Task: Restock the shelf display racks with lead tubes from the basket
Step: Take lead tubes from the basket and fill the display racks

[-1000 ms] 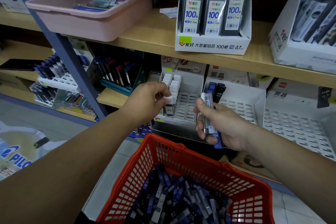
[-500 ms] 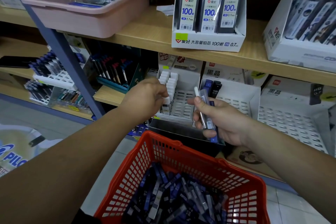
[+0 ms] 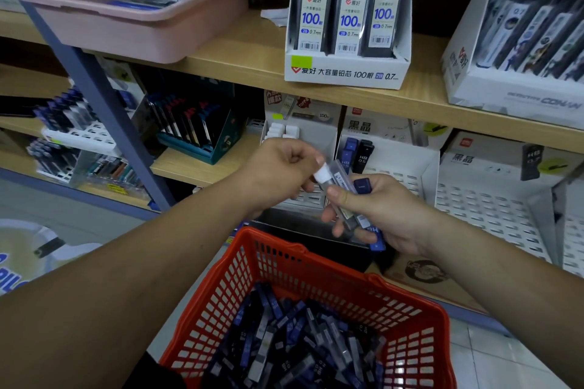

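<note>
Fingers of the left hand pinch the white cap of a clear plastic lead tube. The right hand has its thumb and curled fingers wrapped round that tube's body, together with a blue-capped tube. Both hands meet just above the far rim of the red plastic mesh basket.

High above the basket runs a long wooden shelf board. Beneath it, straight behind the basket, stand white slotted display racks. The one behind the basket's left corner holds white-capped tubes, the next holds a few blue and black ones, and the one beyond the right corner shows mostly bare slots. Inside the basket lies a deep heap of loose lead tubes, blue, black and clear.

The step in hand looks like a handover, with the left hand drawing one tube out of the right hand's bundle. The next move calls for carrying it up and back from the basket to the rack of matching white caps, and seating it upright in a free slot.
</note>
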A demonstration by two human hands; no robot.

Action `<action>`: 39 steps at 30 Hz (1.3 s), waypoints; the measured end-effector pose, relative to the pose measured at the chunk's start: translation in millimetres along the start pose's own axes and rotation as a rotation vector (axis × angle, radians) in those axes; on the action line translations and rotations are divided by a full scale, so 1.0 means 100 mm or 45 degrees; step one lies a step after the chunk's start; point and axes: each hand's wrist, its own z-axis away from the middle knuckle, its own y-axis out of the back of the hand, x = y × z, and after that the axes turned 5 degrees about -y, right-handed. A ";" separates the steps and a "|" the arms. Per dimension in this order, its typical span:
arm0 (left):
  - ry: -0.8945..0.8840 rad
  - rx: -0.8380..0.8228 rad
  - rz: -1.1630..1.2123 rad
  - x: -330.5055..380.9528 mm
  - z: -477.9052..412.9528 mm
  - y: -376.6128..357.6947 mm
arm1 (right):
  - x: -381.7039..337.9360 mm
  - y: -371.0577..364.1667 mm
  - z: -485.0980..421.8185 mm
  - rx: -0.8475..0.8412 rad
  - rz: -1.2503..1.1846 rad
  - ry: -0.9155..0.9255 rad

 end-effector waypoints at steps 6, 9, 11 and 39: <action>-0.007 0.189 0.068 0.01 -0.13 0.04 | 0.01 0.14 -0.02 0.161 -0.084 -0.018; -0.002 0.065 0.223 0.04 -0.16 0.05 | 0.04 0.20 -0.06 0.168 -0.104 -0.002; -0.010 -0.033 0.255 0.02 -0.17 0.09 | 0.04 0.21 -0.08 0.132 -0.147 -0.033; -0.377 0.262 -0.862 -0.42 -0.90 0.18 | 0.23 0.24 -0.42 0.360 -0.144 -0.025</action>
